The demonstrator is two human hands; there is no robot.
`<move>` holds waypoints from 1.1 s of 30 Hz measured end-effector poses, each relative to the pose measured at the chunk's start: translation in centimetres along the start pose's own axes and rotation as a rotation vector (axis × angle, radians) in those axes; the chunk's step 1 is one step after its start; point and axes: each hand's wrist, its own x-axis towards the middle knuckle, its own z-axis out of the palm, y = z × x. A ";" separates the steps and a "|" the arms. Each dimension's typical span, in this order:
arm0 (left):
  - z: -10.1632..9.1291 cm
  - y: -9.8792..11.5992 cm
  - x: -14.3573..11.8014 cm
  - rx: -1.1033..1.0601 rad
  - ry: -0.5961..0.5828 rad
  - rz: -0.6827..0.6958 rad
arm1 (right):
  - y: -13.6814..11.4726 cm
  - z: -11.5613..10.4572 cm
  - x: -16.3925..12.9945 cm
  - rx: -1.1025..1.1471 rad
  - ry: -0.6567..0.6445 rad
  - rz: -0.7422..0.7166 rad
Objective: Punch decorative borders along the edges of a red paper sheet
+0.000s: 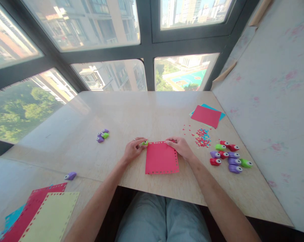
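Observation:
A red sheet of paper (pixel 162 158) lies before me on the table, with small punched shapes along its top, right and bottom edges. My left hand (pixel 135 148) is closed around a green craft punch (pixel 145 143) at the sheet's upper left corner. My right hand (pixel 179 146) pinches the upper right corner of the same sheet, thumb on top. To the right of that hand is a heap of tiny red and blue paper cut-outs (pixel 203 137).
Several red, purple and green punches (pixel 234 161) stand at the right. Behind them is a stack of coloured paper (pixel 206 116). More punches (pixel 101 135) sit at the left, a lone purple punch (pixel 70 175) nearer. Punched sheets (pixel 49 215) lie front left. Windows and a wall (pixel 280 101) border the table (pixel 131 111).

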 end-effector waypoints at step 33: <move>-0.2 0.6 0.2 -0.187 0.118 -0.178 | 0.4 0.9 1.4 -0.170 0.035 -0.131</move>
